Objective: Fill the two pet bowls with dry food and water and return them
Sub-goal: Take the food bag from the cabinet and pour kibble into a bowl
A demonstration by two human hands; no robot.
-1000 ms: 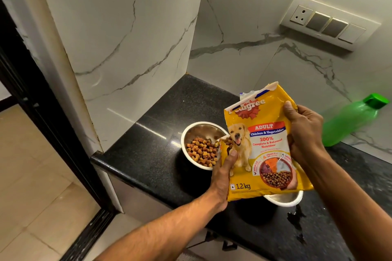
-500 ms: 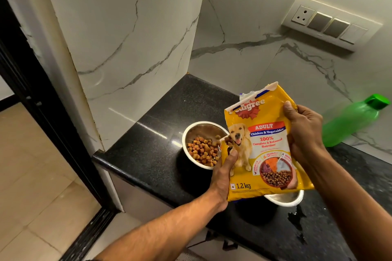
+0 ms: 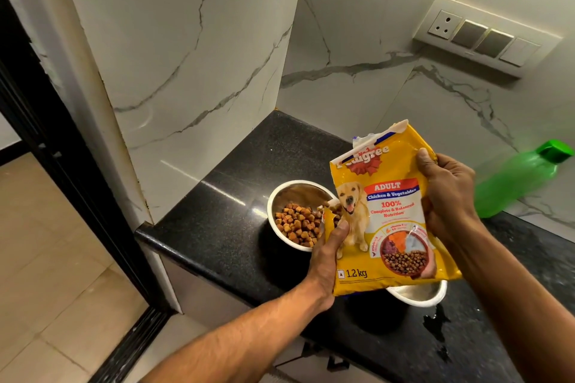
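The food bag (image 3: 389,211) hides most of the second bowl (image 3: 418,295) and its contents.

Warm dim light, glare streaks on the black counter (image 3: 217,196), wide-angle bending at edges.

The food bag (image 3: 385,211) is glowing bright yellow, showing a red and blue label band, a golden dog and white lettering. Left of it, brown and orange kibble (image 3: 297,224) is lying in the silver steel bowl (image 3: 281,196). The near bowl (image 3: 418,294) is peeking out under the bag, showing a white rim. The counter (image 3: 224,205) is gleaming speckled black, and the walls (image 3: 193,50) are showing white marble with grey veins. Far right, the bottle (image 3: 513,183) is shining green with a darker green cap. The switch panel (image 3: 485,34) is showing cream and grey. The floor (image 3: 53,258) at the left is looking beige-tiled.
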